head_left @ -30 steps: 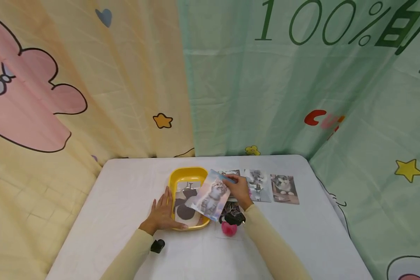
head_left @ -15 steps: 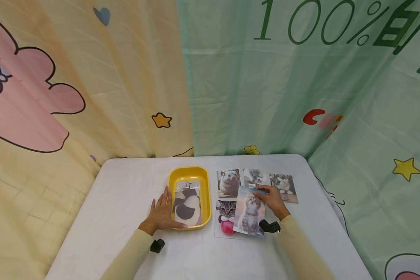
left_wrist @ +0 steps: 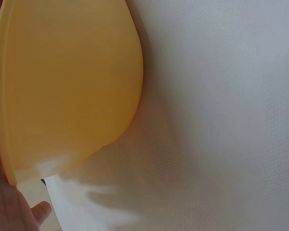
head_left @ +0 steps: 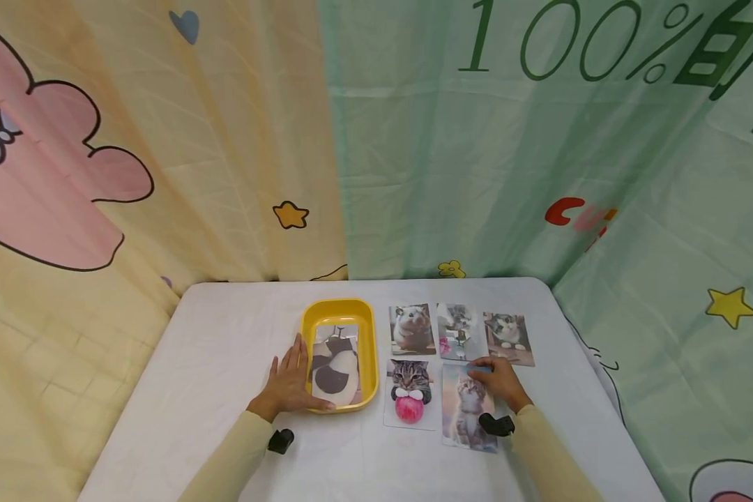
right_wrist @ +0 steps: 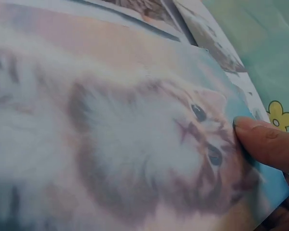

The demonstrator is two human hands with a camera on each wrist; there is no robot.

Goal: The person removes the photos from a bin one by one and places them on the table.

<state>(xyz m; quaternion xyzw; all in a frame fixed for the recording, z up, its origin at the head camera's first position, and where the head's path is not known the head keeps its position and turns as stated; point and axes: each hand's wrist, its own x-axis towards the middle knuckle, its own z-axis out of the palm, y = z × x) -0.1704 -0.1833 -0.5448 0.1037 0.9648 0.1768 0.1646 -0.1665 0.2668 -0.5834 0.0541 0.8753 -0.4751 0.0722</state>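
Observation:
A picture card of a fluffy kitten on a pastel ground (head_left: 468, 411) is pinched near its top edge by my right hand (head_left: 498, 382). The right wrist view shows the thumb (right_wrist: 265, 142) on the card's face and other fingers behind its edge. This kitten card lies at or just above the table, to the right of a card with a tabby and a pink ball (head_left: 409, 411). My left hand (head_left: 286, 383) rests with extended fingers against the left side of a yellow tray (head_left: 368, 335). Inside that tray lies a grey-and-white picture card (head_left: 335, 369).
Behind the kitten card, a row holds a hamster card (head_left: 412, 329), a pale grey card (head_left: 461, 331) and a cat card (head_left: 508, 338). They lie on a white-covered table (head_left: 238, 328). Printed curtains (head_left: 414, 174) hang behind it.
My right hand has carried the kitten card from over the tray to the right and toward me, down beside the tabby card. My left hand has stayed at the tray.

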